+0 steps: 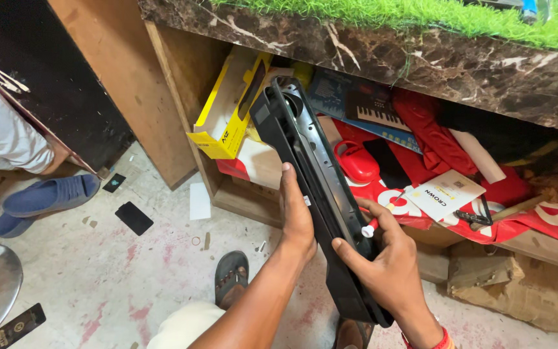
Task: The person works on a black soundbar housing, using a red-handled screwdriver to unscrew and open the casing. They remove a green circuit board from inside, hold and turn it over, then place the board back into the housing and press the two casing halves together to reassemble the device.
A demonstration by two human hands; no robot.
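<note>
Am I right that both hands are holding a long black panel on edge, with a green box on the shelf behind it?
Not quite. In the head view the left hand and right hand do hold the long black panel on edge, but the box on the shelf behind it is yellow, not green.

Bare forearms, no sleeves: the left hand (297,216) carries no ring or band, while a red-and-orange thread band circles the wrist of the right hand (385,268). Light trousers cover one knee; dark open sandals are on both feet.
</note>
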